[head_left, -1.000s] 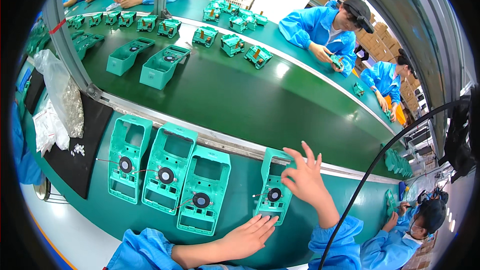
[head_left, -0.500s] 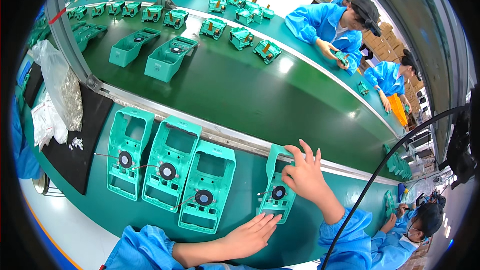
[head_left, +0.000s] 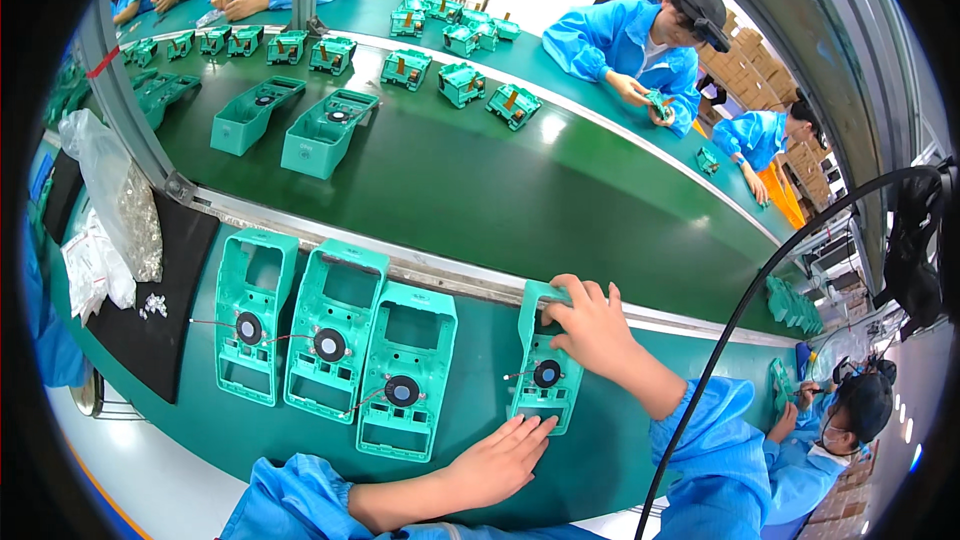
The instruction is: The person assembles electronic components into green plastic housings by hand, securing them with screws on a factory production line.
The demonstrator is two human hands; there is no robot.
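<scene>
A teal plastic housing [head_left: 532, 405] with a small black fan [head_left: 547, 373] and a thin wire lies on the bench before me. My right hand [head_left: 596, 332] is closed on its upper right edge, the fingers bent over the rim. Flat and stretched out, my left hand [head_left: 497, 467] rests its fingertips against the housing's lower end. To the left lie three like housings side by side: a near one [head_left: 438, 340], a middle one [head_left: 300, 385] and a far-left one [head_left: 228, 270], each with a black fan and a thin wire.
Beyond the metal rail [head_left: 440, 275], a green conveyor [head_left: 420, 200] carries housings and small teal assemblies [head_left: 462, 85]. A bag of small parts [head_left: 140, 230] lies on a black mat [head_left: 150, 340] at left. A black cable [head_left: 735, 330] crosses at right. Co-workers [head_left: 640, 50] sit around the line.
The view has shifted slightly. My right hand's fingers, raised and spread before, are now bent lower over the housing's edge. My left hand stays at the lower end.
</scene>
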